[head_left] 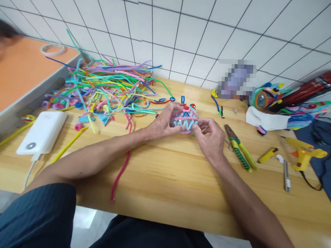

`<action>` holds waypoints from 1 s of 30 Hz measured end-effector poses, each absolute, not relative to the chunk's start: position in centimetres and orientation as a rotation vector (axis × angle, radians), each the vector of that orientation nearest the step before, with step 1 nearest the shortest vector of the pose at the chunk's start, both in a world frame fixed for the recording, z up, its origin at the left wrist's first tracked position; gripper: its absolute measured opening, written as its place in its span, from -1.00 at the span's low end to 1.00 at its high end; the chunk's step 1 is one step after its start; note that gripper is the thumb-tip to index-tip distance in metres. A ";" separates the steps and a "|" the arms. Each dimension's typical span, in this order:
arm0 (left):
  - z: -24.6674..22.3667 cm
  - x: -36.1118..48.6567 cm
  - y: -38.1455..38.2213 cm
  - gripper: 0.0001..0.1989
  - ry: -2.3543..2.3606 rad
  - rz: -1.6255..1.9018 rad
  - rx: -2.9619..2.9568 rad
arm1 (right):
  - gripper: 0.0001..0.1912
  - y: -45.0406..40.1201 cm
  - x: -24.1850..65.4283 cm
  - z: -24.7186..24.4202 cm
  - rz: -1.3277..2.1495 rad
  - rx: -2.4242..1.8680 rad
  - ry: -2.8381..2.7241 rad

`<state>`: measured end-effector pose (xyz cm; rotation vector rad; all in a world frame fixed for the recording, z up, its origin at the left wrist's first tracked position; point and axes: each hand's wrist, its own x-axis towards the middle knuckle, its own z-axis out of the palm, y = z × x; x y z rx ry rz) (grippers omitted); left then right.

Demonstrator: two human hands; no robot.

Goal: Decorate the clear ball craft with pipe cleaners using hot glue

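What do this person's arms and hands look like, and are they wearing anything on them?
The left hand and right hand are bare: no gloves, watch or bracelet shows. A dark blue, faintly striped fabric sleeve ends around the left elbow; the right sleeve is out of view.

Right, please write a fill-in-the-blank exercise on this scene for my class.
The left hand and right hand hold a craft piece with a wavy light-____ strip.
The power bank is coloured ____.
The glue gun is mostly ____.
The pliers lie to the right hand's ____.

Missing words: blue; white; yellow; right.
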<state>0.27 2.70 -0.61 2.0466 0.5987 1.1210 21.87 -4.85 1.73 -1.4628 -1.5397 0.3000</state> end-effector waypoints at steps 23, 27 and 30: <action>-3.5 0.5 3.9 -0.28 0.560 1.263 2.128 | -0.58 -14.0 40.7 4.0 -0.229 -1.995 -1.015; -2.7 0.7 3.1 -0.29 0.552 1.285 2.153 | -0.59 -15.4 49.2 3.2 -0.436 -2.173 -0.834; -2.2 1.0 2.6 -0.35 0.582 1.277 2.196 | -0.52 -14.3 52.3 3.1 -0.312 -2.195 -1.025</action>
